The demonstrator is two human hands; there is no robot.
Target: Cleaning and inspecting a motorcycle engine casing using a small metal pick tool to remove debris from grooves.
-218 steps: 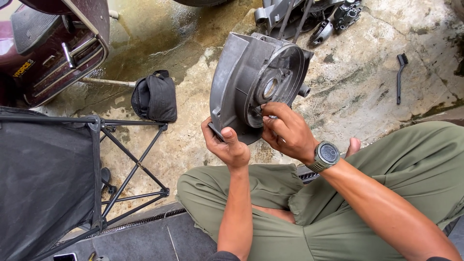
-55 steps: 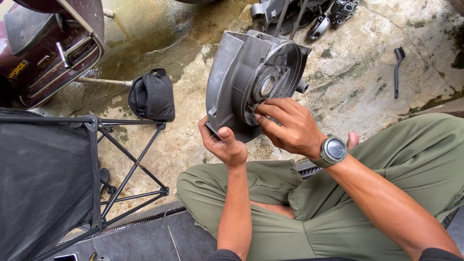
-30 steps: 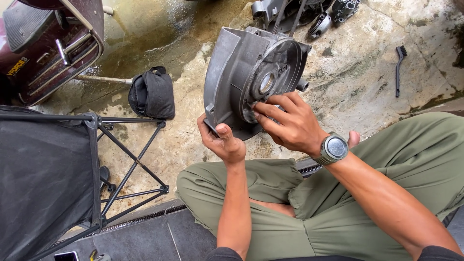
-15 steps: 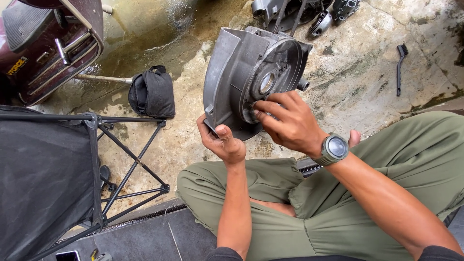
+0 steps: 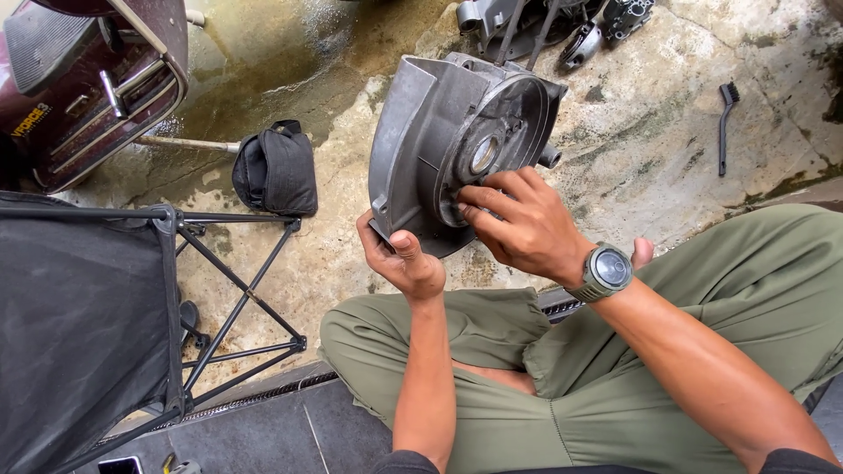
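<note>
Left hand [image 5: 404, 259]: clasped round lower edge of grey engine casing [image 5: 435, 140], frame centre
Right hand [image 5: 518, 224]: fingertips pressed on casing's round recess, gripping nothing

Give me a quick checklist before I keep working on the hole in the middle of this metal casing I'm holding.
1. Left hand grips the lower edge of the grey metal casing: ok.
2. Right hand fingers rest on the round inner face beside the centre bore: ok.
3. Casing held up off the wet concrete floor: ok.
4. Bore free of debris: cannot tell.
5. Small black brush within reach: not ok, it lies apart on the floor, to the right.
6. Wristwatch clear of the casing: ok.
</note>
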